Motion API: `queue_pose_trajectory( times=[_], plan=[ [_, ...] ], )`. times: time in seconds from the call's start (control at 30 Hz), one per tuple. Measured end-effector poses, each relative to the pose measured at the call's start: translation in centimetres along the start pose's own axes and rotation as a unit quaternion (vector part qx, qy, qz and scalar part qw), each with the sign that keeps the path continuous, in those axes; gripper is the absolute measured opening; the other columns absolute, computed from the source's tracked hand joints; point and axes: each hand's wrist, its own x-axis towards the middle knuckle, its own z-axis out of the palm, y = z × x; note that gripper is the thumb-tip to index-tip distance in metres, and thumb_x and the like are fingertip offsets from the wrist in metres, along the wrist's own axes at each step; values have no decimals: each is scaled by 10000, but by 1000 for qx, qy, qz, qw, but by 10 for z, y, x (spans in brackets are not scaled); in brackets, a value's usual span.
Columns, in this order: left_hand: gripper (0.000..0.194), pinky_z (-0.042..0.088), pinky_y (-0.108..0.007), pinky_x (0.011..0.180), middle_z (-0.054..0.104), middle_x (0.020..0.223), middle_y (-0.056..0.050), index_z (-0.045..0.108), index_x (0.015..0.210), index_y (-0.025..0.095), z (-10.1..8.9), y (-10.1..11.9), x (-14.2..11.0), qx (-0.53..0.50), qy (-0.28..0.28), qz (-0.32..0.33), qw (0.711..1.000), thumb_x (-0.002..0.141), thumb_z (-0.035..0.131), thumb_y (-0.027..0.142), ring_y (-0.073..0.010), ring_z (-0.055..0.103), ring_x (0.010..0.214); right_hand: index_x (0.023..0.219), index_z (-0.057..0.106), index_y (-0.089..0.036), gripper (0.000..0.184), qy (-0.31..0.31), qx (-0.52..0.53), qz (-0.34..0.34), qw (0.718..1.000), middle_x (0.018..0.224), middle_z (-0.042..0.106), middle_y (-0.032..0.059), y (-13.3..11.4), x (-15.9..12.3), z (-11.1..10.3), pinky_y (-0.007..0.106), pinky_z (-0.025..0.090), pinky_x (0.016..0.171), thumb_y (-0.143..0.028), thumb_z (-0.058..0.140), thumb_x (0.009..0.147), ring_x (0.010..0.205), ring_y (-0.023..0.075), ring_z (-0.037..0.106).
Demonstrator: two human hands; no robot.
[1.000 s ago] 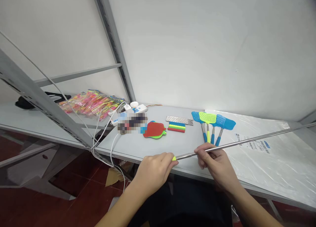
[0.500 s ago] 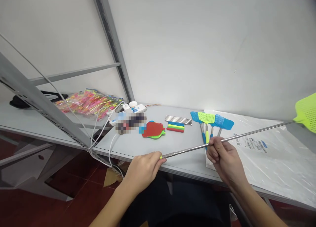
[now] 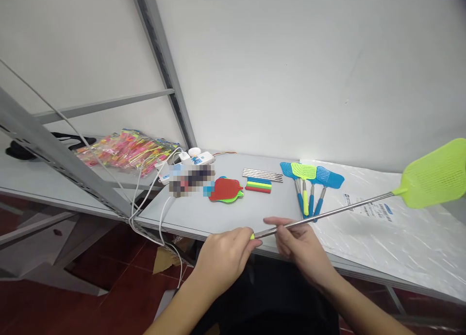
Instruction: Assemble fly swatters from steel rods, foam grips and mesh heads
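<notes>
Above the gray tabletop [image 3: 269, 206], before a pale wall [image 3: 291, 82], a fly swatter [image 3: 364, 203] slants lengthwise up rightward, from the lime handle [image 3: 252, 236] closed inside the curled left hand [image 3: 225, 255], through the metal rod [image 3: 335, 213] pinched by the right hand [image 3: 302, 247] between thumb and fingers, to the mesh head [image 3: 435, 175] pointing right.

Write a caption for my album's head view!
Left hand on lime handle, right hand on silver metal rod: a lime mesh fly swatter.
</notes>
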Motion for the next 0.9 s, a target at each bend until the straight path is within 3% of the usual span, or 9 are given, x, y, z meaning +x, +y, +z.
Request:
queue_pose_trajectory(
  times=[0.07, 0.2, 0.3, 0.37, 0.47, 0.63, 0.77, 0.9],
  plan=[
    [328, 279, -282, 518, 614, 659, 22, 524, 833, 212, -2, -7, -2, 13, 8, -6, 1000, 1026, 322, 385, -155, 587, 571, 1122, 680, -175, 407, 24, 50, -9, 998, 511, 280, -89, -11, 2, -15, 230, 220, 442, -471, 660, 844, 467, 78, 241],
    [329, 278, -276, 535, 599, 654, 24, 517, 811, 213, -4, -28, -11, 33, 7, -30, 999, 1023, 337, 389, -149, 572, 575, 871, 677, -187, 291, 168, 178, -84, 966, 522, 211, -91, -42, 7, -57, 200, 207, 407, -466, 594, 893, 467, 74, 145],
    [324, 283, -272, 549, 603, 667, 25, 505, 804, 216, -3, -37, -15, 34, -1, -36, 999, 1022, 345, 394, -148, 568, 592, 809, 642, -177, 267, 226, 199, -115, 947, 521, 225, -87, -54, 11, -75, 185, 221, 403, -420, 590, 909, 470, 75, 129],
    [326, 277, -273, 548, 603, 665, 26, 502, 804, 216, -2, -36, -14, 32, -5, -41, 999, 1024, 338, 392, -148, 568, 590, 809, 637, -179, 257, 244, 185, -128, 943, 516, 237, -86, -52, 13, -73, 183, 230, 410, -415, 602, 905, 472, 76, 140],
    [326, 263, -279, 541, 611, 665, 25, 507, 819, 216, 3, -27, -10, 23, -2, -47, 999, 1027, 324, 387, -151, 575, 581, 832, 655, -179, 273, 242, 154, -130, 949, 500, 256, -84, -36, 13, -48, 196, 252, 435, -438, 601, 902, 469, 71, 189],
    [325, 255, -279, 528, 606, 645, 36, 488, 806, 218, 12, -6, -4, -37, -15, -49, 998, 1027, 318, 383, -146, 564, 547, 1035, 672, -173, 350, 150, 105, -42, 982, 489, 311, -75, -4, 2, 0, 229, 246, 459, -482, 556, 918, 476, 81, 273],
    [327, 272, -271, 548, 574, 634, 40, 469, 780, 223, 10, -9, -7, -74, -18, -74, 994, 1023, 325, 387, -142, 549, 558, 1131, 622, -212, 458, 90, 151, 27, 984, 592, 371, -68, -3, 2, -16, 215, 248, 446, -560, 634, 833, 490, 70, 248],
    [310, 279, -266, 568, 561, 642, 41, 462, 781, 228, 8, -15, -7, -97, -33, -99, 990, 1019, 334, 379, -147, 538, 577, 910, 620, -220, 421, 184, 166, -42, 968, 712, 460, -39, -20, 14, -49, 199, 276, 424, -572, 741, 715, 518, 66, 281]
  ],
)
